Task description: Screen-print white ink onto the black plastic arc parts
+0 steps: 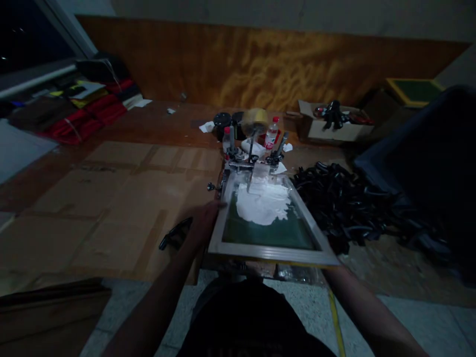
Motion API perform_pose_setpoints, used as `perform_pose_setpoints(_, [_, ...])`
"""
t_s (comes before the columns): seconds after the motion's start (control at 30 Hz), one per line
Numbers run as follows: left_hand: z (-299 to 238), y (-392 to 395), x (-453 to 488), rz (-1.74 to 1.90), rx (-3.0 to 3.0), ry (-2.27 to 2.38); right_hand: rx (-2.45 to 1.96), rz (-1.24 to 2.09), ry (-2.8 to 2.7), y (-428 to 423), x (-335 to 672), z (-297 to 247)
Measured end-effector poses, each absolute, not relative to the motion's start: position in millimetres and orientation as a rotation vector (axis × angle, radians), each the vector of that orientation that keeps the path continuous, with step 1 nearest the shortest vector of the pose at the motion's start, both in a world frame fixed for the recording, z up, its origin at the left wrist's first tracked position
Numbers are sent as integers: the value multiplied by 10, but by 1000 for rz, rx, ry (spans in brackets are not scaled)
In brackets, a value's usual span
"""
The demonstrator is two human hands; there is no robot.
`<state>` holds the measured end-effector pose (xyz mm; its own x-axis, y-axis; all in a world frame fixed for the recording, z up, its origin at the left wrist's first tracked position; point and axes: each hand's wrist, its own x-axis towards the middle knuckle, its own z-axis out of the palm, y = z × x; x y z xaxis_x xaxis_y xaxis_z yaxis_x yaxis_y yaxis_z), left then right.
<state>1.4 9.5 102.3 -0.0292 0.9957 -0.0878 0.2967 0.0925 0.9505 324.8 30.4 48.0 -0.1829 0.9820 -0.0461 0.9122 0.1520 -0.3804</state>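
Observation:
A screen-printing frame (275, 253) with pale metal edges and green mesh stands in front of me, fixed to a clamp (247, 164) at its far end. White ink (262, 206) lies in a thick patch on the mesh, and a pale squeegee-like block (259, 178) rests at its far side. My left hand (206, 218) is at the frame's left edge, dark and blurred, its fingers hard to make out. Under the near right corner is my right hand (333, 272), its fingers hidden by the frame. A black curved plastic piece (174, 233) lies beside my left forearm.
A large heap of black plastic pieces (345, 203) lies right of the frame, beside a dark bin (420, 163). Flattened cardboard (111, 198) covers the left tabletop. Bottles (271, 134), a tape roll (255, 117) and an open box (334, 130) stand behind. Red bundles (89, 116) are far left.

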Motion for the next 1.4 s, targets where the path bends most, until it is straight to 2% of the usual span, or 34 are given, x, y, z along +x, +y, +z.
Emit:
perform_pose_setpoints(0.1, [528,-89,-14,866,1272,1464,-2004,195,-1974,516,3404,671])
perform_pose_setpoints(0.2, [116,-107,6,759,1210,1475,-1903,7,-2008,739,3084,882])
perform_pose_setpoints(0.33, [-148,-21,-1,775,1238,1488,-1845,167,-2425,831,2430,1025])
perform_pose_setpoints(0.47, [-194,-1,-14,767,1212,1487,-1775,297,-2731,527,2231,908])
perform_pose_setpoints(0.63, [-181,-23,6,764,1221,1516,-1173,385,-3030,188,2469,826])
perform_pose_setpoints(0.7, [-167,-24,10,775,1227,1521,-1111,455,-3041,218,2524,865])
perform_pose_setpoints(0.83, [-133,-25,4,763,1212,1513,-1356,319,-2863,269,2479,866])
perform_pose_setpoints(0.9, [-125,-28,0,775,1203,1499,-1342,241,-2853,193,2447,806])
perform_pose_setpoints(1.0, [-116,-30,3,796,1196,1502,-1245,322,-2898,98,2443,758])
perform_pose_setpoints(1.1, [-44,-33,5,795,1160,1481,-1384,405,-2759,264,2420,871])
perform_pose_setpoints(1.27, [406,-50,6,842,1114,1453,-1819,300,-2410,940,2505,1282])
perform_pose_setpoints(1.4, [931,36,74,1030,1180,1544,-1876,207,-2044,1249,3109,1386])
